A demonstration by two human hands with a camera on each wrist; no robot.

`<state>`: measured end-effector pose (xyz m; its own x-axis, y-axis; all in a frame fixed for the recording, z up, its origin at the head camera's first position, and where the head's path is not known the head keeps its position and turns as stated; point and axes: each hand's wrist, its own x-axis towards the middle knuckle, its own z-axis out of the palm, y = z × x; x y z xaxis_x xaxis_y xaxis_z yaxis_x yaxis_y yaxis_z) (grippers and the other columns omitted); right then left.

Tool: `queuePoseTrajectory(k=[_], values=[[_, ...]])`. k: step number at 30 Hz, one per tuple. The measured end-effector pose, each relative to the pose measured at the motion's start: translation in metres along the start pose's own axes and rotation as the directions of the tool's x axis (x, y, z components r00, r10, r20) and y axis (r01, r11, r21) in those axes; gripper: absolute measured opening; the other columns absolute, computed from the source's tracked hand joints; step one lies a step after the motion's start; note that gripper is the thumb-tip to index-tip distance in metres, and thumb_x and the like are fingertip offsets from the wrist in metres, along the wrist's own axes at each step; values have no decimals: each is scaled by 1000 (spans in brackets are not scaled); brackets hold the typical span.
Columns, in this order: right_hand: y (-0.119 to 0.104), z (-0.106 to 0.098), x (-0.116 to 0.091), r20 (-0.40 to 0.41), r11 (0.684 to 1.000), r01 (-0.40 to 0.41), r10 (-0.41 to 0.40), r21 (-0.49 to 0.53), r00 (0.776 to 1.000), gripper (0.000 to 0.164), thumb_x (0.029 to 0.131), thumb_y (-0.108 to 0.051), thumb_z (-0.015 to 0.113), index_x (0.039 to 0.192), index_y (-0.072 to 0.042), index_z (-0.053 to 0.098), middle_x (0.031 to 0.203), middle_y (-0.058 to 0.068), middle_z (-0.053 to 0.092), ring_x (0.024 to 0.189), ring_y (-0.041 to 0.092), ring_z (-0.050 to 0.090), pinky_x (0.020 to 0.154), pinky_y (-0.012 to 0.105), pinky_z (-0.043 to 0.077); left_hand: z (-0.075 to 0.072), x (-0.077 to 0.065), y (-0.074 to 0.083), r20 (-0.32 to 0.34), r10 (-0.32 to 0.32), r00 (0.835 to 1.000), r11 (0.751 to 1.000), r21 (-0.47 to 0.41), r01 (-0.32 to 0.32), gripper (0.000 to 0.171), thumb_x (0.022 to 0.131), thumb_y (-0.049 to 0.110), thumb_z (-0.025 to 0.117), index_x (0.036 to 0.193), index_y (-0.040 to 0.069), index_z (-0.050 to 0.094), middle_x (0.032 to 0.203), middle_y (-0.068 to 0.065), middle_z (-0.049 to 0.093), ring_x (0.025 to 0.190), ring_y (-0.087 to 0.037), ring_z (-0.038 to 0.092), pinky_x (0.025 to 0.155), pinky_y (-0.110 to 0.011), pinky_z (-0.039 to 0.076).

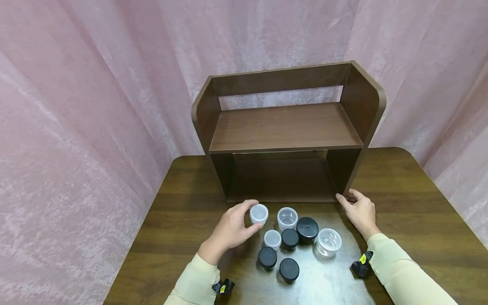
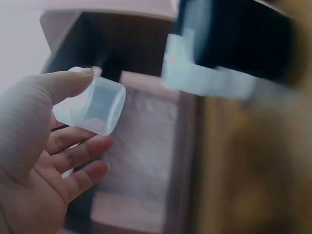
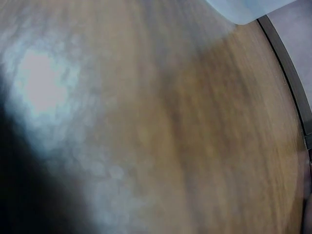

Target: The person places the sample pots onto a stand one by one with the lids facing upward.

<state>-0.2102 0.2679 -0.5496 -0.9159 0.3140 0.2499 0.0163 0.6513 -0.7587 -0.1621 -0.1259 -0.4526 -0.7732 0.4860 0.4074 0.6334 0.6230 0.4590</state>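
Note:
My left hand (image 1: 230,226) holds a small translucent plastic jar (image 1: 259,214) by its sides, thumb and fingers around it, just in front of the shelf. The left wrist view shows this jar (image 2: 100,105) tipped sideways between thumb and fingers. At the lower right front corner of the brown wooden shelf unit (image 1: 286,127), my right hand (image 1: 361,214) grips the side panel, thumb on the inner side and fingers on the outer. That hand hardly shows in the right wrist view. Nearest to the held jar stand a clear jar (image 1: 287,218) and a small whitish jar (image 1: 272,239).
Several black-topped jars (image 1: 307,228) and a wide clear jar (image 1: 328,242) stand close together on the wooden table (image 1: 183,203) between the hands. The two-tier shelf stands behind them. A pink curtain (image 1: 95,106) hangs beyond the table.

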Motion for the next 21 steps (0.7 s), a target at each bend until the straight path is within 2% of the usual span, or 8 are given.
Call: queuePoseTrajectory(k=[5, 11, 17, 21], values=[[-2, -1, 3, 3, 1000, 16, -16, -10, 1000, 53, 89, -45, 66, 116, 0, 64, 101, 19, 69, 92, 32, 67, 79, 44, 47, -19, 34, 23, -53, 118, 992, 990, -75, -121, 59, 77, 22, 82, 127, 6, 55, 110, 1, 64, 94, -8, 60, 80, -24, 52], [0, 0, 2, 17, 1000, -2, 2, -10, 1000, 56, 88, -46, 66, 119, 1, 62, 104, 19, 69, 92, 32, 68, 82, 46, 48, -36, 73, 51, -78, 212, 974, 968, -116, -220, 56, 78, 20, 81, 126, 7, 55, 109, -1, 64, 89, -8, 57, 79, -21, 51], [0, -1, 0, 25, 1000, -11, 11, -6, 1000, 59, 89, -47, 65, 122, 1, 61, 106, 21, 68, 93, 34, 68, 83, 48, 48, -43, 100, 68, -99, 268, 958, 946, -160, -281, 55, 77, 20, 81, 124, 3, 56, 106, -3, 64, 88, -9, 57, 78, -19, 50], [-1, -2, 0, 29, 1000, -6, 6, -6, 1000, 59, 89, -47, 64, 122, 2, 60, 106, 22, 68, 94, 35, 67, 84, 50, 48, -44, 117, 76, -102, 268, 958, 934, -216, -284, 55, 77, 20, 81, 124, 4, 57, 105, -3, 65, 87, -9, 57, 79, -16, 49]])
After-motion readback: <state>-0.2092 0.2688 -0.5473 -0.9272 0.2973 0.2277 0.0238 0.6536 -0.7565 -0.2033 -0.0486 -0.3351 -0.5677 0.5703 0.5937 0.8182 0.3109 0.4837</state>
